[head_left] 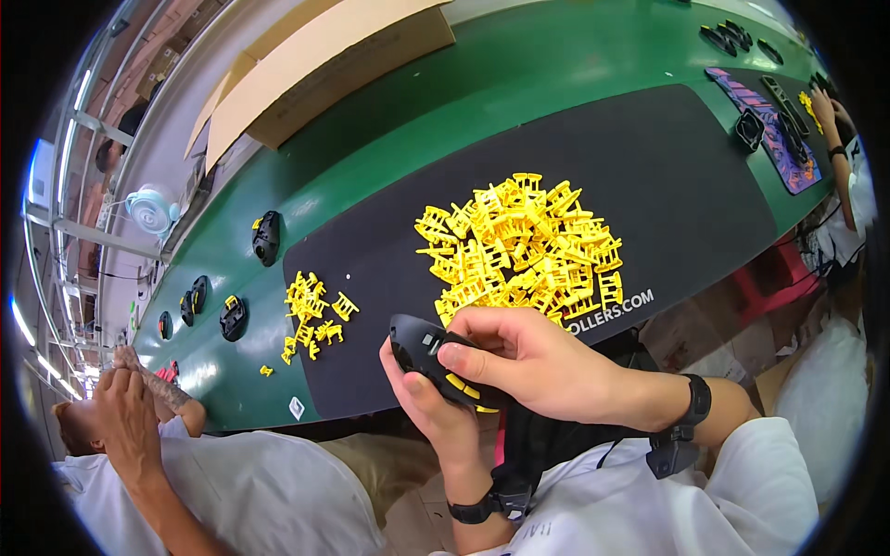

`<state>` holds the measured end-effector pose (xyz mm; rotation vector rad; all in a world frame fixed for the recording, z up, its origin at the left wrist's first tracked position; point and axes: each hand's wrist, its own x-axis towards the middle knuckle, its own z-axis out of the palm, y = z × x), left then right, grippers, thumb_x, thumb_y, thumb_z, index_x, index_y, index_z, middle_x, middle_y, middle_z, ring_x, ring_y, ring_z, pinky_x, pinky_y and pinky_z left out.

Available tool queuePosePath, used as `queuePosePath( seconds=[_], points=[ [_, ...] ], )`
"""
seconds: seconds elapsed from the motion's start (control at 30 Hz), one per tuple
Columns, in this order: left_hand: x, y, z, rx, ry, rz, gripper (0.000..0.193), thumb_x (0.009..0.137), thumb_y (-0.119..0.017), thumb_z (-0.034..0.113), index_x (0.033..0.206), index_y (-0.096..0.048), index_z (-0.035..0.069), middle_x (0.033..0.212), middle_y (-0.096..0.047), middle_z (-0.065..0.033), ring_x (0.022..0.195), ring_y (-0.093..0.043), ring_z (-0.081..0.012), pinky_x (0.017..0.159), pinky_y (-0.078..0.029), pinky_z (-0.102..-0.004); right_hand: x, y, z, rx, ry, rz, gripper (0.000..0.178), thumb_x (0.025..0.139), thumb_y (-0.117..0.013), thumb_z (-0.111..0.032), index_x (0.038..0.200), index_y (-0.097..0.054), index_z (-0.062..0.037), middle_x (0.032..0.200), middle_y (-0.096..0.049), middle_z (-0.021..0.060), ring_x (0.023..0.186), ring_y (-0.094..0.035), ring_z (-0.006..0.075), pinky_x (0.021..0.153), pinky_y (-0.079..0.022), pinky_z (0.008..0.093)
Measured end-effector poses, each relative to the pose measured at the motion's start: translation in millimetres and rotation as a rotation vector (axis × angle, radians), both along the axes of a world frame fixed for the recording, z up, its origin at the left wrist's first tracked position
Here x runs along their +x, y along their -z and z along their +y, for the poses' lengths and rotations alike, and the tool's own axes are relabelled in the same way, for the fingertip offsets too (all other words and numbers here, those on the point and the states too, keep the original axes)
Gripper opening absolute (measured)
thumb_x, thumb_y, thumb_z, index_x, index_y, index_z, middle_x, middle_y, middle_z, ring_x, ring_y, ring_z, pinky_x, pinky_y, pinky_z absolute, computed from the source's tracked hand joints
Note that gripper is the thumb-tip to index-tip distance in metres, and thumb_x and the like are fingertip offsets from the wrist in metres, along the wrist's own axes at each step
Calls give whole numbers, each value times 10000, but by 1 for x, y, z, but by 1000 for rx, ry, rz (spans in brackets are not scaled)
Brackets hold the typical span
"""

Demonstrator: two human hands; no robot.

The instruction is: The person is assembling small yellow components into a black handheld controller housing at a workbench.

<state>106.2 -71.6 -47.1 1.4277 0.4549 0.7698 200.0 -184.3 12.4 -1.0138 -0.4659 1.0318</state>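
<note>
Just off the near edge of the black mat, both of my hands hold a black computer mouse (413, 341) with yellow side pieces. My left hand (438, 419) cups it from below, thumb against its side. From the right, my right hand (533, 361) grips it, its thumb on the upper surface by a small light rectangle and its fingers bent behind. Those right fingertips are partly hidden, so I cannot tell whether they pinch a small part. Beyond my hands lies a large heap of small yellow plastic clips (519, 246). A smaller yellow group (311, 306) sits at the mat's left edge.
Several black mouse bodies (266, 238) stand on the green table (371, 176) at left. A cardboard box (315, 69) rests at the back. One person's hand (130, 422) is at the lower left; another person's hands (825, 109) work at the far right beside a patterned mat (742, 93).
</note>
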Motion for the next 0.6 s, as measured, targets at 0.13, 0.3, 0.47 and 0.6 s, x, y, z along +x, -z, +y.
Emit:
queuePosePath(
  seconds=[0.13,0.3,0.47,0.6],
  points=[
    [3,1,5,-196,65,-54,618,1058,-373,576,1338,-492,38,1210,-613,-125,1100,-617,-215,956,-506,-358,6,0,-1,17,1,-18,198,1035,-618,-243,990,-601,-51,921,-565,-52,868,-493,19,751,-424,220],
    [9,-21,0,-471,41,-56,528,1068,-404,501,1312,-526,49,1178,-626,-79,1035,-642,-181,903,-532,-348,16,-10,-4,-101,81,59,290,1013,-646,-273,1206,-609,-60,930,-634,-26,842,-555,52,745,-448,238],
    [7,-36,7,-382,301,-41,527,974,-551,198,1456,-416,35,1248,-572,-101,1063,-624,-204,874,-555,-364,23,0,0,13,65,138,350,1009,-645,-216,1285,-560,-19,1099,-618,65,803,-584,98,722,-502,243],
    [11,-46,13,-229,295,-16,761,885,-659,-21,1541,-275,-22,1344,-459,-144,1268,-532,-243,1017,-497,-358,34,-4,0,69,76,97,396,1010,-643,-218,1310,-543,20,1137,-620,84,852,-601,113,799,-523,265]
  ],
)
